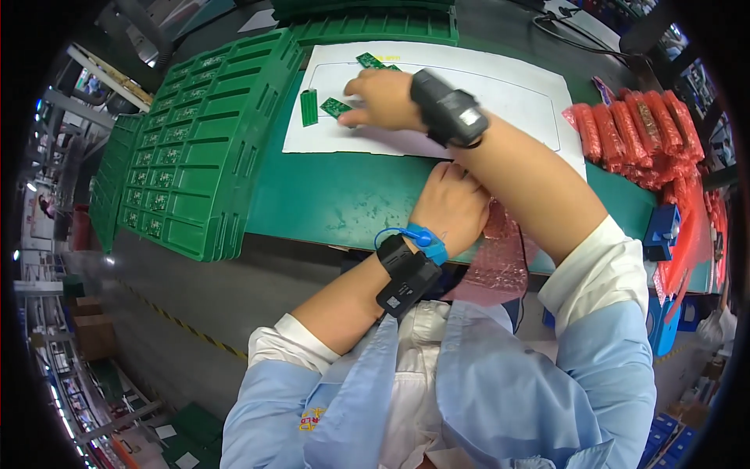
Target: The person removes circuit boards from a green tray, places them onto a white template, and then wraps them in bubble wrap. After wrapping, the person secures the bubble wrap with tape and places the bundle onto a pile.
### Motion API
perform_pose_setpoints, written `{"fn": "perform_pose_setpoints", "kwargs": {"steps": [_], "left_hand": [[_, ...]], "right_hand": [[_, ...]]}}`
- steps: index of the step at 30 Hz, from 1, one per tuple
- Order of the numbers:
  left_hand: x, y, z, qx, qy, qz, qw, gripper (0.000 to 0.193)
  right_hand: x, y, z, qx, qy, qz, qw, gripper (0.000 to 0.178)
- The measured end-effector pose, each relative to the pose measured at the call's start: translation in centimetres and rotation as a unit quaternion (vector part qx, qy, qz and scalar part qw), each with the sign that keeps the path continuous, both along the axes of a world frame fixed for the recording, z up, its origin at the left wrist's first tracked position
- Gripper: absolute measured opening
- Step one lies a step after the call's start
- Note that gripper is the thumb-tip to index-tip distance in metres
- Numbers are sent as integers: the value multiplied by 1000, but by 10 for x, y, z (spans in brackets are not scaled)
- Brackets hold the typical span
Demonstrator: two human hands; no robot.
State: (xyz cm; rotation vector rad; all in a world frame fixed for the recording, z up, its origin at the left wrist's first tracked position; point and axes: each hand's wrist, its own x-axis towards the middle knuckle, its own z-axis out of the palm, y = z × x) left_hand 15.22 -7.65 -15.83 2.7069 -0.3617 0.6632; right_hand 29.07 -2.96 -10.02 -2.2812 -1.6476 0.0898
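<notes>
My right hand (383, 100) reaches across above my left, over a white sheet (500, 86) with a line drawn on it. Its thumb and fingers are spread, and nothing shows between them. The thumb is close to a small green circuit board (334, 107); I cannot tell if it touches. To the left lies another green board (309, 108), and one more board (370, 60) sits partly behind the fingers. By the table's front edge my left hand (453, 202) is closed, its fingers curled on a pink bubble-wrap bag (500, 262) that hangs over the edge.
On the left, a tilted green tray (195, 176) holds rows of circuit boards. More green trays (375, 30) are at the back. Several pink wrapped bundles (633, 133) lie at the right, near a blue bin (662, 233). A black cable (574, 37) lies at the back right.
</notes>
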Motion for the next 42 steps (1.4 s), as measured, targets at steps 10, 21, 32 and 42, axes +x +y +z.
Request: {"fn": "perform_pose_setpoints", "kwargs": {"steps": [10,21,32,42], "left_hand": [[1,4,1,-34,-21,-1,999,18],[-1,3,0,-65,-44,-14,997,14],[-2,-1,-5,-99,-52,-8,994,13],[0,0,1,-87,-54,-18,995,11]], "right_hand": [[3,-44,17,9,150,-91,984,26],[23,-214,10,68,343,-198,916,25],[9,-206,5,20,221,-218,950,24],[15,-209,0,-25,-3,-147,989,31]]}}
